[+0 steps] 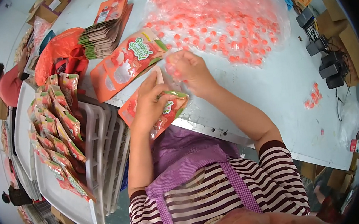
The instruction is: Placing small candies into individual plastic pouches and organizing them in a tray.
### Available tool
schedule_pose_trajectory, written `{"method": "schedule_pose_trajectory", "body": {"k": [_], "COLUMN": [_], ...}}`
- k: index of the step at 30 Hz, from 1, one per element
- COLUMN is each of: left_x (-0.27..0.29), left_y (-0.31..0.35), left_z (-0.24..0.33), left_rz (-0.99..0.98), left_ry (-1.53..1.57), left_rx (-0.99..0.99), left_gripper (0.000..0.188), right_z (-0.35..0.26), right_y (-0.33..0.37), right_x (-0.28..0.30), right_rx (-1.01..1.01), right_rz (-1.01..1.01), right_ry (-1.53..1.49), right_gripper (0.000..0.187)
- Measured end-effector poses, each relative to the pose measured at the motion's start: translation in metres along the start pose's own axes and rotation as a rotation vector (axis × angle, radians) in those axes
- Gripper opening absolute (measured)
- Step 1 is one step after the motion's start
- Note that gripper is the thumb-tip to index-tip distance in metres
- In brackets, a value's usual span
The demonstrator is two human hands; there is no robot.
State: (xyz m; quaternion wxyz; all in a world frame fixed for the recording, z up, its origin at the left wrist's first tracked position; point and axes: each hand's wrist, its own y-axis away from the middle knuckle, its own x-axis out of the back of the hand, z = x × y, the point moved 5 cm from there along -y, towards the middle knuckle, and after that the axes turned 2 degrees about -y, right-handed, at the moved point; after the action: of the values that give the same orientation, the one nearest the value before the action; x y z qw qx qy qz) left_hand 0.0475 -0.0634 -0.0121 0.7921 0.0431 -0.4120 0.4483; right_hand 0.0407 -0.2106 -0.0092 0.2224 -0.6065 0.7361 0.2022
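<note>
Orange glossy pouch (162,109) at the worktop (272,86) edge, mouth held open in your left hand (148,104); your right hand (190,70) closed on small pink sweets from the plastic-wrapped heap (222,21).

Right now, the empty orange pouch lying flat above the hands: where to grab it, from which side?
Take the flat orange pouch by its lower-left corner, coming from the left hand side. It lies flat and tilted, that end bare and near the table edge; its upper-right end runs close to the candy heap and the right hand.
</note>
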Motion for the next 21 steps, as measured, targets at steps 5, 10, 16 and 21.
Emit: {"method": "schedule_pose_trajectory", "body": {"k": [5, 10, 16, 21], "left_x": [0.000, 0.004, 0.000, -0.002], "left_y": [0.004, 0.008, 0.006, 0.005], "left_z": [-0.007, -0.009, -0.014, -0.013], "left_rz": [0.038, 0.094, 0.075, 0.108], "left_ry": [0.185, 0.389, 0.472, 0.778], "left_rx": [0.073, 0.135, 0.208, 0.344], "left_gripper": [0.020, 0.014, 0.010, 0.007], "right_z": [0.025, 0.027, 0.015, 0.021], "right_y": [0.003, 0.001, 0.000, 0.003], "right_x": [0.005, 0.010, 0.006, 0.017], "right_rx": [0.098, -0.036, 0.023, -0.075], "right_rz": [-0.105, -0.200, -0.262, -0.307], "right_ry": [0.391, 0.332, 0.517, 0.451], "right_gripper": [0.016, 0.018, 0.018, 0.017]}}
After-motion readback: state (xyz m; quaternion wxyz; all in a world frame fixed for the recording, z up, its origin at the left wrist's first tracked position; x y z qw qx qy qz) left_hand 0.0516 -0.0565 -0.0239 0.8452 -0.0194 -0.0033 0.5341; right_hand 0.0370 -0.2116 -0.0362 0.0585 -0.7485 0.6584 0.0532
